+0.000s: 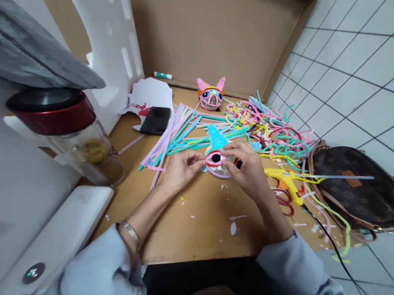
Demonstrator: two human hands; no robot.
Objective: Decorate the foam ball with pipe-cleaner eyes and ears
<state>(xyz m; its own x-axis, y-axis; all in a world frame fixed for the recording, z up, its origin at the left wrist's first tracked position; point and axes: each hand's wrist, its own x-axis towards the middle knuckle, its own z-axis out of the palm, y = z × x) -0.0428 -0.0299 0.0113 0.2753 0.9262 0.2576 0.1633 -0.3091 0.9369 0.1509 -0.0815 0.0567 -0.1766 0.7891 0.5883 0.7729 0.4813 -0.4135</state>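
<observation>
Between my two hands is a small pipe-cleaner craft figure with a blue pointed piece (217, 136) on top and a black round eye (216, 158) in front. Pink and red pipe cleaner rings the eye. My left hand (184, 167) pinches at the left end of that ring, thumb and fingers pressed together. From the other side, my right hand (245, 163) closes its fingertips on the ring's right edge. A second dark eye shows partly behind the right fingers. Loose pipe cleaners (183, 132) lie in a bundle just beyond.
A pink-eared figure (211, 97) stands at the back beside a tangled pipe-cleaner heap (273, 129). Right of my right hand lie a yellow glue gun (289, 185), red-handled scissors (283, 202) and a brown handbag (363, 190). A phone (156, 120) and a glass bottle (83, 146) are left.
</observation>
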